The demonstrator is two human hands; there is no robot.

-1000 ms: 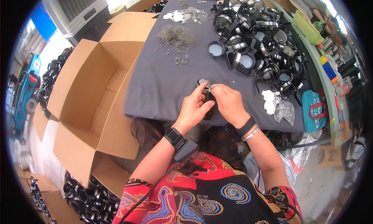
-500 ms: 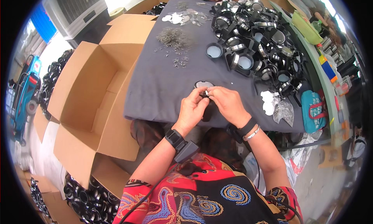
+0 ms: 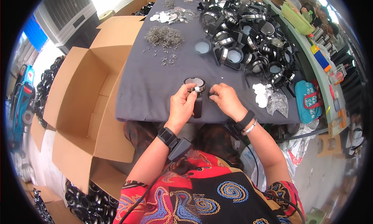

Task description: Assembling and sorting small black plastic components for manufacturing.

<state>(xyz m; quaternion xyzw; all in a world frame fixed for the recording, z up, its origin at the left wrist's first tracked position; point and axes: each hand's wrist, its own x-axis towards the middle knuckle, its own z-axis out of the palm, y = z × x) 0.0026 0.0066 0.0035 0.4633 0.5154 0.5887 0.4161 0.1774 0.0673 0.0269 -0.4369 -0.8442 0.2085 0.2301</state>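
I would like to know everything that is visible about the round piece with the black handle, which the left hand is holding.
The round piece has a dark rim around a flat greyish face that looks upward. A straight black handle, plastic by its look, runs from it toward the person. The left hand grips it where the two meet; a small white bit shows there, unclear what. The right hand is apart from it. It is at the near part of the grey cloth.
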